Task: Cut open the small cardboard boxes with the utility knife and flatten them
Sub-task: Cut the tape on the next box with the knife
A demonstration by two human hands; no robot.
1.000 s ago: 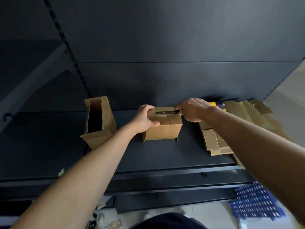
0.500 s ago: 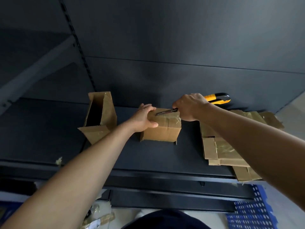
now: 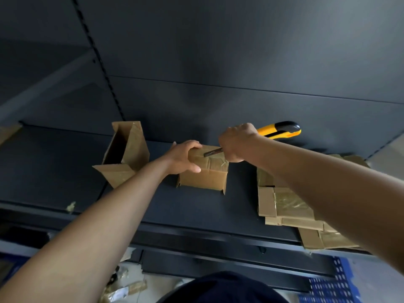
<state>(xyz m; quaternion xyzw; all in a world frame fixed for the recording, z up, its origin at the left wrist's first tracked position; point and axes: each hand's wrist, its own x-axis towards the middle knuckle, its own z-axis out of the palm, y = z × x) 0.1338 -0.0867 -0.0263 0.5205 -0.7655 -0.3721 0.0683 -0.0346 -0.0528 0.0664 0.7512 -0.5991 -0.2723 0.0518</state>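
A small cardboard box (image 3: 203,179), taped shut, is seen at the centre of the frame, standing on a dark shelf (image 3: 196,208). Its upper left edge is gripped by the left hand (image 3: 185,157), with the fingers curled over the top and the thumb laid along the near face. The utility knife (image 3: 277,131) is held in the right hand (image 3: 237,143), just right of centre, with the fingers wrapped tightly round the handle. Its yellow and black rear end is left sticking out toward the upper right. The dark blade (image 3: 213,152) is laid across the taped top of the box, with its tip pointed left toward the left hand. Whether the tape is pierced cannot be told.

A second box (image 3: 129,149), opened and stood on end with a flap spread at its foot, is found left of centre on the same shelf, apart from the gripped one. A stack of flattened boxes (image 3: 288,206) is spread at the right, partly hidden by the right forearm. A small scrap (image 3: 71,207) is seen near the shelf's front edge at the left. The upper frame is filled by a dark panel (image 3: 218,62). Paper scraps (image 3: 124,288) are scattered on the floor at the lower left, and a blue perforated panel (image 3: 328,289) is seen at the lower right.
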